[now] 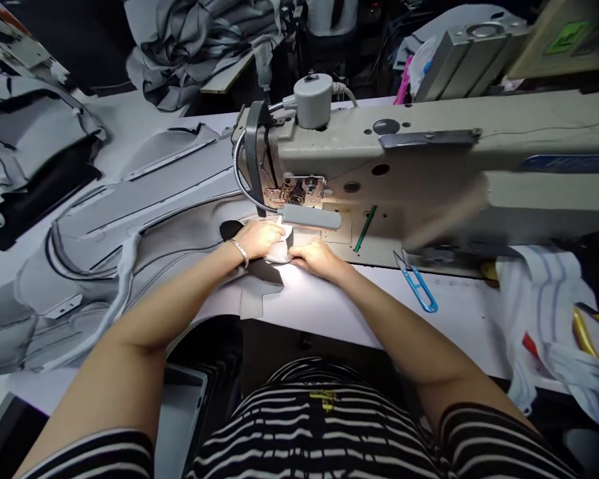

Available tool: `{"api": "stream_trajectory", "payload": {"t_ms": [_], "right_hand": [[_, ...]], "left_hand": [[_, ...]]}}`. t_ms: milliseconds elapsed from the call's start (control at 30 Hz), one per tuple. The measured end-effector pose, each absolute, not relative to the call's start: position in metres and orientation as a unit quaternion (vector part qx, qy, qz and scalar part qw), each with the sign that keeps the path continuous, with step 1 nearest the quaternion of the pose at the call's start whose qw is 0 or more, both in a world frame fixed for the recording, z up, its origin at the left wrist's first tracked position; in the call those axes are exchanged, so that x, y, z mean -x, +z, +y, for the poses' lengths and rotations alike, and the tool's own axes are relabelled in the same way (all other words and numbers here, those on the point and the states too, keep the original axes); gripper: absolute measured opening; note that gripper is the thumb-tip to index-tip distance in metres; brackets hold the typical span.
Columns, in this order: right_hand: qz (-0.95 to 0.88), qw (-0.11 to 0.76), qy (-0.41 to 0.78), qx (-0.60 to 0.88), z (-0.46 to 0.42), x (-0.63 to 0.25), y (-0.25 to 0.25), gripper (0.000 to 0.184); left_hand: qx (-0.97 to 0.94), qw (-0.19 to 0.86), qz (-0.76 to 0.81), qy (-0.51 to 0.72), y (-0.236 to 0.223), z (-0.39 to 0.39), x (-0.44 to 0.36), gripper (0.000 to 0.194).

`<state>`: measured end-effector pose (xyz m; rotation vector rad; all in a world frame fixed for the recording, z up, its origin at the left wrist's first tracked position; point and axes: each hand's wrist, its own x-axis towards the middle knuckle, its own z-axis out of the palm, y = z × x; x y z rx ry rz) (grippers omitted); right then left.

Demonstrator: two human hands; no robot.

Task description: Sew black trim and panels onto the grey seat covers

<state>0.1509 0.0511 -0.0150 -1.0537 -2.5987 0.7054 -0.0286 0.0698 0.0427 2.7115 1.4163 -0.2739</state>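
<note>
A large grey fabric piece with black edging (190,229) spreads over the left of the table and runs up to the sewing machine (359,159). My left hand (260,239), with a bracelet at the wrist, presses its bent fingers on the fabric close to the needle area. Just to the right, my right hand (317,258) is closed, thumb and fingers pinching the edge of the same fabric. The lit lamp (312,217) hides the needle and presser foot. A dark flap (264,276) hangs from the fabric below my left hand.
Blue thread snips (419,286) lie on the table right of my right arm. A green stick-like tool (365,228) rests on the machine bed. White striped cloth strips (544,286) and yellow-handled scissors (592,332) are at the far right. More grey pieces (204,46) are heaped behind.
</note>
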Motion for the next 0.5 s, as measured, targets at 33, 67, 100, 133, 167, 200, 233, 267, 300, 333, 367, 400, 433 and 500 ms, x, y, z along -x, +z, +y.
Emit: {"api": "stream_trajectory", "payload": {"t_ms": [33,67,100,133,167,200,233,267,300,333,367,400,433,500], "right_hand": [[-0.894,0.12,0.24,0.358,0.051,-0.148,-0.016,0.013],[-0.896,0.119,0.235,0.356,0.05,-0.144,-0.017,0.014],[-0.898,0.122,0.228,0.357,0.05,-0.142,-0.018,0.015],[-0.899,0.128,0.219,0.358,0.049,-0.139,-0.02,0.016],[-0.9,0.134,0.211,0.357,0.048,-0.138,-0.022,0.017],[-0.901,0.14,0.203,0.356,0.047,-0.137,-0.024,0.019],[-0.903,0.145,0.196,0.354,0.046,-0.137,-0.026,0.021],[-0.904,0.148,0.191,0.352,0.046,-0.137,-0.028,0.022],[-0.905,0.151,0.189,0.349,0.045,-0.138,-0.03,0.024],[-0.906,0.155,0.188,0.345,0.044,-0.139,-0.032,0.025],[-0.907,0.159,0.187,0.342,0.043,-0.14,-0.033,0.025],[-0.907,0.163,0.186,0.341,0.043,-0.14,-0.034,0.025],[-0.907,0.167,0.185,0.34,0.042,-0.141,-0.034,0.024],[-0.907,0.173,0.183,0.338,0.041,-0.142,-0.033,0.024]], "left_hand": [[-0.882,0.045,0.456,-0.111,0.045,0.072,0.03,0.022],[-0.882,0.058,0.446,-0.14,0.048,0.073,0.03,0.025],[-0.881,0.068,0.437,-0.166,0.051,0.074,0.029,0.027],[-0.877,0.071,0.442,-0.173,0.053,0.075,0.028,0.027],[-0.874,0.07,0.448,-0.176,0.054,0.075,0.025,0.028],[-0.872,0.067,0.452,-0.178,0.054,0.073,0.022,0.028],[-0.871,0.061,0.454,-0.18,0.053,0.072,0.019,0.028],[-0.87,0.056,0.454,-0.182,0.052,0.069,0.016,0.028],[-0.871,0.052,0.453,-0.183,0.05,0.067,0.014,0.028],[-0.871,0.049,0.452,-0.185,0.048,0.065,0.012,0.029],[-0.872,0.047,0.451,-0.187,0.047,0.063,0.011,0.029],[-0.872,0.047,0.449,-0.187,0.045,0.062,0.011,0.029],[-0.873,0.05,0.448,-0.187,0.044,0.062,0.012,0.028],[-0.87,0.059,0.465,-0.15,0.041,0.064,0.015,0.022]]}}
